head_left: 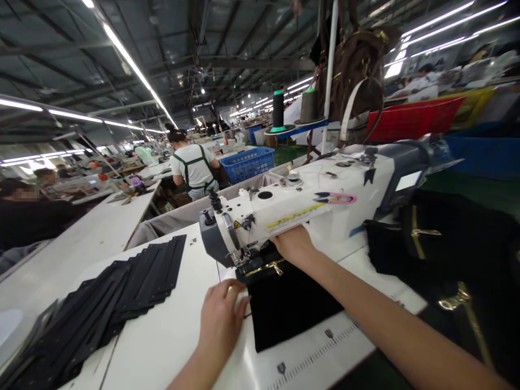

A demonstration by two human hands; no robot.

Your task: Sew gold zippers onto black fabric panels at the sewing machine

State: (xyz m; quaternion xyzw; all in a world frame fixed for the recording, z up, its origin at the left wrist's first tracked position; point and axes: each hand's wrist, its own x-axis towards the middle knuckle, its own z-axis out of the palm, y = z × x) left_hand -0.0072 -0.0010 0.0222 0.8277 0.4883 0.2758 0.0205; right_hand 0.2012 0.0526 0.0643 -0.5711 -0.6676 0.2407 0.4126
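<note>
A black fabric panel point(292, 303) with a gold-toothed zipper point(264, 267) along its upper part lies on the sewing machine's white bed. The zipper's gold pull rests on the fabric near the presser foot point(244, 265). My left hand point(222, 311) is at the panel's left edge, its fingers curled and closed on that edge. Beneath the arm of the white sewing machine point(292, 206), my right hand point(296, 246) lies over the far part of the panel; its fingers are hidden by the machine.
Flat black pieces point(130, 287) lie overlapped on the table at left. Black fabric with gold zippers point(422, 233) hangs over the right side. Pink-handled thread snips point(335, 197) sit on the machine arm. Thread cones point(278, 111) stand behind; a person point(193, 162) works beyond, beside a blue basket point(247, 164).
</note>
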